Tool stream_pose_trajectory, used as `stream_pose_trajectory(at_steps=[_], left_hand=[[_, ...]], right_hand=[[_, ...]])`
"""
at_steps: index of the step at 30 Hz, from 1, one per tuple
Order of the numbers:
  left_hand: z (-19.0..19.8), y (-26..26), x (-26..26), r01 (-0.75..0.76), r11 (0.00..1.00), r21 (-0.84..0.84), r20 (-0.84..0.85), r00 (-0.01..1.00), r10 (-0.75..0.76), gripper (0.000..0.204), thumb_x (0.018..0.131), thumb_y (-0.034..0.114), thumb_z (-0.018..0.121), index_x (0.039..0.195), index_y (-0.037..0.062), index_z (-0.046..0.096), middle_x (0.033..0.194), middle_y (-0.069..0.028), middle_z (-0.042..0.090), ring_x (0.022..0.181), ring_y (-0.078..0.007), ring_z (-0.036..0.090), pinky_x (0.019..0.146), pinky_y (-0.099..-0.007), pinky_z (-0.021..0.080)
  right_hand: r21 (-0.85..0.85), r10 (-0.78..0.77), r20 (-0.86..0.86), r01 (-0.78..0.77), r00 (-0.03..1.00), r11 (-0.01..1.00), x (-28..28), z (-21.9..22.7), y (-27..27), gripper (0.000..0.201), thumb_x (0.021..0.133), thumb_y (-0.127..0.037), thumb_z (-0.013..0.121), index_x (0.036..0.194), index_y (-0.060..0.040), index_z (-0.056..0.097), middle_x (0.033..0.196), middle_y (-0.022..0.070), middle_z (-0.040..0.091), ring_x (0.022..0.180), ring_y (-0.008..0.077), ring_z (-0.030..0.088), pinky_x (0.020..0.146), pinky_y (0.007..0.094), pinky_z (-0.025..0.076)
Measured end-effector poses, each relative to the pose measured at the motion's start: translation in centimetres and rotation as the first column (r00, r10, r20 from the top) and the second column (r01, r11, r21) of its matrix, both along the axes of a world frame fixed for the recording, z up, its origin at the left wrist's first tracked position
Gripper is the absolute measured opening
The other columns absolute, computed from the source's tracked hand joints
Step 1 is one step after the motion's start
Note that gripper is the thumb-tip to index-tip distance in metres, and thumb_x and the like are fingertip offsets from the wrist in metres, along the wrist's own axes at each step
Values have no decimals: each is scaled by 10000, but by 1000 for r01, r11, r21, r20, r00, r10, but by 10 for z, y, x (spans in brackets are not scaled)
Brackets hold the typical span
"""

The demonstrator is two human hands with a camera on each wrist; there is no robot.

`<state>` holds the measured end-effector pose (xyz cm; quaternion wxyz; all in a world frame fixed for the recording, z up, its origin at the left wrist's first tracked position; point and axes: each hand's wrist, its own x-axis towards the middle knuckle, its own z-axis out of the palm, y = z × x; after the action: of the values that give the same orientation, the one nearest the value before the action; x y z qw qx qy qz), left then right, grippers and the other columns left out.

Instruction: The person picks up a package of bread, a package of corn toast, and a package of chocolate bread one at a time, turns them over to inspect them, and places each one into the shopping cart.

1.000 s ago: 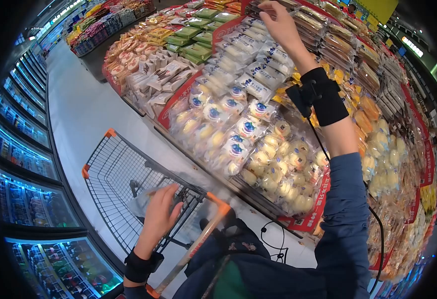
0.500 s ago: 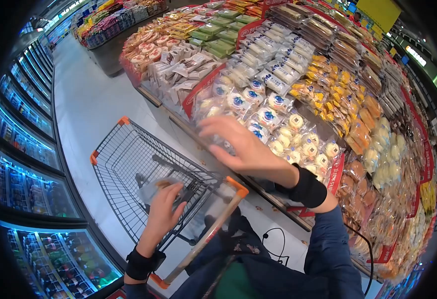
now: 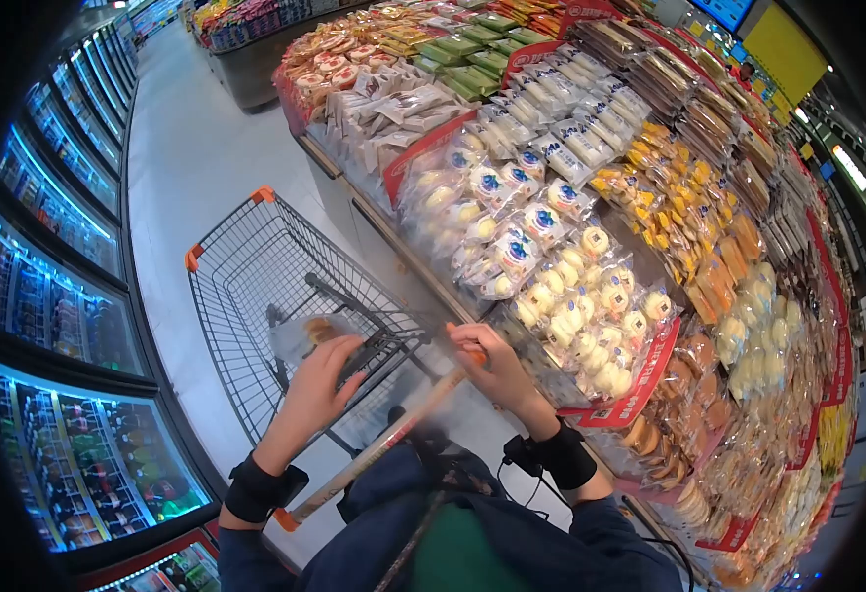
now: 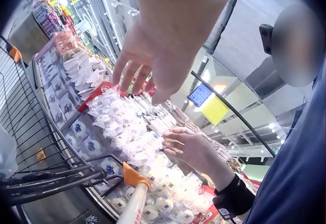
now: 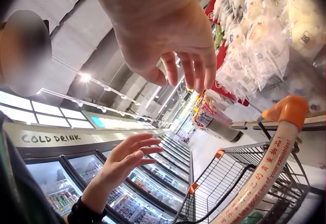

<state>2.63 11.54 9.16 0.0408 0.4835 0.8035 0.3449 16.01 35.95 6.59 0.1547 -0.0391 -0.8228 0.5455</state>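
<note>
A shopping cart stands before me, with its handle [image 3: 398, 426] slanting between my hands. My left hand [image 3: 319, 390] hangs over the cart's near side, fingers extended and holding nothing. Over the handle's orange right end [image 5: 293, 113] is my right hand [image 3: 504, 370], which overlaps it in the head view. In the right wrist view that hand is above the handle with loosely bent fingers and nothing in them. Inside the cart lies a clear plastic bag [image 3: 300, 337] with something brown in it, partly covered by my left hand.
Along my right runs a sloping display of wrapped buns and cakes [image 3: 591, 296], with red edge strips [image 3: 640, 380]. Lit drink fridges [image 3: 87, 454] line the left. A pale floor aisle [image 3: 181, 148] lies between. Another goods stand [image 3: 255, 69] is farther ahead.
My right hand has come down from the far upper part of the display, across the buns, to the cart handle's right end. The left hand stays over the cart.
</note>
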Motion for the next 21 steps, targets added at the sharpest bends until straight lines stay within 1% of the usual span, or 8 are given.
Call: stream_pose_trajectory(at_steps=[3,7,11,12,15,16,19,21], left_hand=[[-7,-6,9,-60,998,-2,70,996,60,418,792,114,637,1172,29,484,1130,-158,536,1038,-334,525,874,-371,436],[-15,-14,21,-123,991,-60,63,990,126,407,802,132,629,1171,38,482,1125,-153,536,1037,-332,524,856,-369,443],[-8,-21,37,-189,980,-66,61,979,193,404,802,126,623,1173,55,481,1130,-147,535,1041,-330,524,856,-371,445],[-4,-23,42,-213,973,-86,105,969,222,400,801,124,623,1169,54,482,1124,-144,536,1038,-329,525,852,-374,445],[-10,-37,53,-284,956,-75,46,956,288,387,803,124,620,1158,51,484,1113,-138,539,1020,-329,534,832,-373,451],[-10,-42,59,-333,940,-78,63,939,338,354,801,119,617,1123,45,491,1074,-129,545,985,-323,548,809,-367,458],[-18,-62,71,-382,919,-98,24,922,386,318,800,110,613,1088,43,497,1034,-124,547,947,-317,558,780,-362,463],[-18,-72,79,-428,899,-98,38,901,433,299,797,97,613,1069,47,501,1005,-125,546,924,-314,558,759,-363,462]], right_hand=[[-83,8,15,-7,1000,997,15,-13,1,245,841,-29,561,1082,2,532,1117,128,544,1003,215,567,839,297,466],[-163,15,16,-12,1000,987,34,-16,-2,247,846,-22,560,1088,11,523,1117,133,540,1010,213,569,850,294,466],[-211,58,13,-54,998,976,46,-16,-3,240,858,-31,556,1091,13,521,1117,124,538,1011,194,566,857,288,468],[-226,73,5,-70,997,972,47,-17,-3,236,860,-33,554,1090,12,522,1118,122,538,1011,188,565,858,284,468],[-268,121,24,-110,992,957,50,-26,-5,231,865,-34,549,1090,12,522,1126,117,539,1012,174,560,859,271,467],[-282,137,36,-121,990,952,50,-30,-6,230,866,-34,547,1090,12,522,1130,115,540,1013,170,559,860,267,466],[-291,181,52,-158,982,943,49,-38,-12,233,869,-37,543,1096,11,523,1132,115,541,1007,165,560,856,257,463],[-331,210,64,-178,976,927,47,-46,-17,233,870,-37,542,1096,13,524,1138,112,539,1003,160,563,849,254,462]])
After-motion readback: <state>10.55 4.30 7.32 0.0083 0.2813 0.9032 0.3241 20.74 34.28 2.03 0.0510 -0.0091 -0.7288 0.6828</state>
